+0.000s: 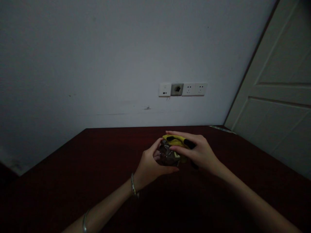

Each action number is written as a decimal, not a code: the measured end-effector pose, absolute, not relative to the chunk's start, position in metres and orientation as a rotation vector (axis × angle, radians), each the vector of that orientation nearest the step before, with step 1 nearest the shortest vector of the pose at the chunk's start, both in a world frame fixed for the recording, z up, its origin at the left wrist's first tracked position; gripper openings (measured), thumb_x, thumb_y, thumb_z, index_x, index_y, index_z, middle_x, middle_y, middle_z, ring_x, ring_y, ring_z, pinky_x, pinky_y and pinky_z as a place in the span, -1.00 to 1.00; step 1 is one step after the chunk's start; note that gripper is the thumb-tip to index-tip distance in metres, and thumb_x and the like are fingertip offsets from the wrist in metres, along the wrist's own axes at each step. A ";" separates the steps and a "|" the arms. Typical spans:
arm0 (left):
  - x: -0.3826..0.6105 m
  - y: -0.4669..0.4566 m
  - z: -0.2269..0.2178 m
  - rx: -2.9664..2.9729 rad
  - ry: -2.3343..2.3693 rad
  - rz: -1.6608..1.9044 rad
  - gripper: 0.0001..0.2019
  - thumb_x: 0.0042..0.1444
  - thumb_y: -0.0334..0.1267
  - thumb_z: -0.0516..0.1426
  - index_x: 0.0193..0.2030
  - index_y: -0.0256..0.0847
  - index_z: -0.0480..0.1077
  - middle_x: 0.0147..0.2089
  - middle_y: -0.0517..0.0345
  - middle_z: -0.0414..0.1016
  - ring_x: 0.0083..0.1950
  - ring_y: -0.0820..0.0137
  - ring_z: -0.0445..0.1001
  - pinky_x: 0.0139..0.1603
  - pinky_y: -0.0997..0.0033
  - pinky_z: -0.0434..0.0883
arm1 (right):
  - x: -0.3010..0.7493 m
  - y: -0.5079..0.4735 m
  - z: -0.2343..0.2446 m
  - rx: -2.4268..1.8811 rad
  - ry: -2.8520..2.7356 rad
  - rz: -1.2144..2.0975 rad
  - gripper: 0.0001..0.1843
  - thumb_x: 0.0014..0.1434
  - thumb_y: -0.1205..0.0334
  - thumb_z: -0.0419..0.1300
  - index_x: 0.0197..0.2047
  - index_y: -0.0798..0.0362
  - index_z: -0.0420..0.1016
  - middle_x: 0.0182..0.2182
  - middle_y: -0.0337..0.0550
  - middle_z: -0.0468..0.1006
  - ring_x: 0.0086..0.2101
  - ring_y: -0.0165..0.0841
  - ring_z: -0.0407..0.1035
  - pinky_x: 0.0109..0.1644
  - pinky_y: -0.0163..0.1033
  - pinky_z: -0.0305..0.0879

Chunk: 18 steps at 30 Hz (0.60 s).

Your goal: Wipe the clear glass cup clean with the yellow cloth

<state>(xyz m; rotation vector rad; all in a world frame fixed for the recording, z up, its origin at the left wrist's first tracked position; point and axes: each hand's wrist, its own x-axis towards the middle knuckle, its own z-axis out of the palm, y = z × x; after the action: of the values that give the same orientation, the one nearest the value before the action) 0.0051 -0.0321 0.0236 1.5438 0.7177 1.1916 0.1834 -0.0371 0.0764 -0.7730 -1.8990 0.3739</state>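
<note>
Both my hands meet above the middle of a dark red-brown table (pixel 73 174). My left hand (pixel 149 165) curls around a small clear, shiny object (pixel 167 156), perhaps a glass jar. My right hand (pixel 198 152) presses a yellow cloth with black marks (pixel 176 139) onto the top of that object, fingers closed on the cloth. The light is dim and the object's shape is hard to make out. A bracelet (pixel 133 185) sits on my left wrist.
A white wall stands behind the table, with a row of sockets and a switch (pixel 182 89) above the table's far edge. A pale panelled door (pixel 279 97) is at the right. The tabletop extends left and right of my hands.
</note>
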 end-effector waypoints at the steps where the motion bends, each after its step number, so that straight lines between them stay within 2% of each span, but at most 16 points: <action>1: 0.005 -0.032 0.023 1.557 0.730 1.193 0.04 -0.44 -0.35 0.44 0.26 -0.29 0.09 0.13 -0.22 0.39 0.04 0.11 0.48 0.06 0.12 0.46 | 0.183 -0.037 0.076 -0.756 -1.920 0.333 -0.57 0.06 0.25 0.30 0.05 -0.09 0.47 -0.05 -0.18 0.56 -0.09 -0.26 0.48 0.05 -0.13 0.41; 5: 0.003 -0.030 0.021 1.632 0.755 1.199 0.01 -0.42 -0.34 0.44 0.25 -0.28 0.12 0.06 -0.18 0.45 0.00 0.13 0.50 0.01 0.13 0.49 | 0.185 -0.040 0.075 -0.589 -2.056 0.176 -0.55 0.12 0.34 0.24 0.10 -0.08 0.42 0.01 -0.14 0.52 0.01 -0.26 0.40 0.12 -0.07 0.36; 9: 0.004 -0.029 0.021 1.652 0.712 1.227 -0.08 -0.38 -0.35 0.42 0.21 -0.21 0.17 0.11 -0.10 0.43 0.01 0.18 0.51 -0.02 0.20 0.52 | 0.188 -0.045 0.078 -0.411 -2.233 0.107 -0.44 0.15 0.49 0.12 0.21 -0.01 0.28 0.09 -0.08 0.45 0.10 -0.27 0.31 0.21 0.00 0.26; 12: 0.005 -0.030 0.023 1.684 0.712 1.253 -0.15 -0.36 -0.35 0.41 0.16 -0.21 0.22 0.11 -0.09 0.44 0.03 0.19 0.50 -0.05 0.25 0.54 | 0.188 -0.047 0.080 -0.369 -2.283 0.096 -0.41 0.15 0.51 0.09 0.24 -0.01 0.22 0.11 -0.08 0.41 0.12 -0.28 0.29 0.23 0.03 0.22; 15: 0.004 -0.032 0.024 1.748 0.722 1.283 -0.12 -0.37 -0.32 0.42 0.18 -0.23 0.20 0.11 -0.10 0.44 0.05 0.18 0.49 -0.02 0.24 0.53 | 0.185 -0.046 0.079 -0.442 -2.220 0.115 -0.45 0.14 0.49 0.12 0.20 -0.01 0.28 0.08 -0.11 0.46 0.10 -0.30 0.32 0.22 -0.01 0.25; 18: 0.002 -0.034 0.023 1.858 0.743 1.323 -0.07 -0.40 -0.27 0.43 0.19 -0.27 0.18 0.09 -0.12 0.45 0.05 0.15 0.49 0.03 0.18 0.49 | 0.182 -0.043 0.078 -0.568 -2.059 0.183 -0.59 0.16 0.40 0.18 0.09 -0.02 0.40 0.00 -0.12 0.53 0.01 -0.31 0.41 0.12 -0.08 0.36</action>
<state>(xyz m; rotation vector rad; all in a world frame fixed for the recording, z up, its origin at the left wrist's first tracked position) 0.0020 -0.0337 0.0231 1.8577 0.7434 1.3230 0.1819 -0.0426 0.0779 -0.5679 -2.0594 0.1830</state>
